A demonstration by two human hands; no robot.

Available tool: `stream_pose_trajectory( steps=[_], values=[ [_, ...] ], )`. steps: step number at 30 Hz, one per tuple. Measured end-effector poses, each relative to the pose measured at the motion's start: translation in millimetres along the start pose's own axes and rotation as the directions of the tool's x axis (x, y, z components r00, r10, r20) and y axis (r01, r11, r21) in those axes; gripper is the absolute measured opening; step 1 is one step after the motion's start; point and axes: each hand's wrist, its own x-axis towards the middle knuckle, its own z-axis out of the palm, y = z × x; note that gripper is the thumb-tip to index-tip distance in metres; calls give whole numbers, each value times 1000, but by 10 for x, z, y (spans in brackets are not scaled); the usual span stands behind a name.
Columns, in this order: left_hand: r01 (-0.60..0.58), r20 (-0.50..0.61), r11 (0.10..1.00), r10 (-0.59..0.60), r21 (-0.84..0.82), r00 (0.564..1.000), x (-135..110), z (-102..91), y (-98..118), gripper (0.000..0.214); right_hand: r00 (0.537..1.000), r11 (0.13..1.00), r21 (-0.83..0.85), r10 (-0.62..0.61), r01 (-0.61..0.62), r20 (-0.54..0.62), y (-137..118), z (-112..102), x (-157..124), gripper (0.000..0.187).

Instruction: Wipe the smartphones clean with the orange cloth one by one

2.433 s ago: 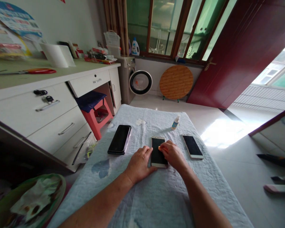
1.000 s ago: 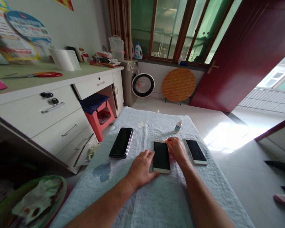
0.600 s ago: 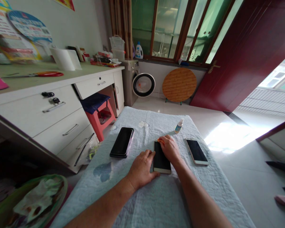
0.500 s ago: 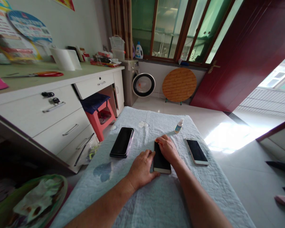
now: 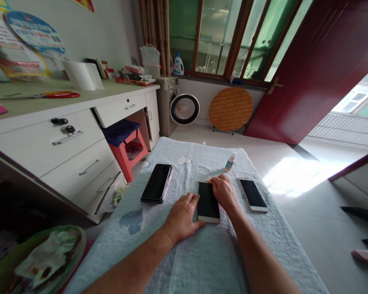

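Observation:
A smartphone (image 5: 208, 202) with a dark screen and pale borders lies flat on the light blue quilted cloth (image 5: 184, 253). My left hand (image 5: 182, 214) steadies it, fingers along its left edge and thumb at the lower left corner. Closed fingers of my right hand (image 5: 225, 192) pinch a small orange thing (image 5: 211, 180) against the phone's top right corner; most of that thing is hidden. To the left lies a larger black phone (image 5: 157, 183), and on the right a white-framed phone (image 5: 253, 195). A small spray bottle (image 5: 230, 162) stands just beyond my right hand.
A white desk (image 5: 76, 147) with drawers runs along the left, with a red stool (image 5: 130, 153) beside it. A bin (image 5: 79, 245) holding crumpled waste stands at the lower left. Farther back are a washing machine (image 5: 167, 110) with its door open and a round wooden tabletop (image 5: 231, 108).
My right hand has slid right along the phone's top edge with the orange thing, uncovering more of the screen. My left hand stays at the phone's left edge.

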Motion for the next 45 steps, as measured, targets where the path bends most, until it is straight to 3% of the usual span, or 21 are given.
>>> stream_pose_trajectory(
  steps=[4,7,24,37,45],
  values=[
    [-18,-4,1000,18,4,1000,-6,-10,3,69,995,994,-38,101,-101,-1,89,-49,-34,25],
    [-19,-6,1000,19,11,1000,-7,-19,11,69,994,993,-38,108,-108,3,79,-35,-35,24],
    [21,16,1000,-21,8,1000,-2,-49,53,67,977,975,95,-206,201,53,-269,126,22,28],
    [2,7,1000,-2,-3,1000,-10,-36,43,66,999,1000,10,4,-3,-37,25,8,-35,24],
    [4,-3,1000,-4,12,1000,-8,-7,17,68,998,998,12,-58,58,11,-130,72,27,24]
  ],
)
